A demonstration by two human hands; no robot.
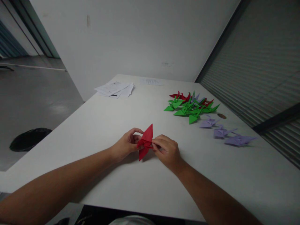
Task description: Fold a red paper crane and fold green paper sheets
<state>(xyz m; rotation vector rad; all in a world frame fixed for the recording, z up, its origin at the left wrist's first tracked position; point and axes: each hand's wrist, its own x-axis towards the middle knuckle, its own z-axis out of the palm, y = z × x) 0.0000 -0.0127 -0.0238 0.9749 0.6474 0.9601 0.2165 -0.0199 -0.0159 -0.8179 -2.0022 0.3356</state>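
A folded red paper piece (145, 141), pointed at top and bottom, stands just above the white table (98, 125) at its middle. My left hand (127, 144) pinches its left side with fingers curled. My right hand (167, 151) pinches its right side, fingertips pressed on a fold at the piece's centre. Both hands are closed on the same paper.
A heap of green and red paper cranes (191, 106) lies at the back right. Three purple cranes (221, 132) sit in a row to its right. White printed sheets (114, 89) lie at the far left. A black bin (29, 139) is on the floor left.
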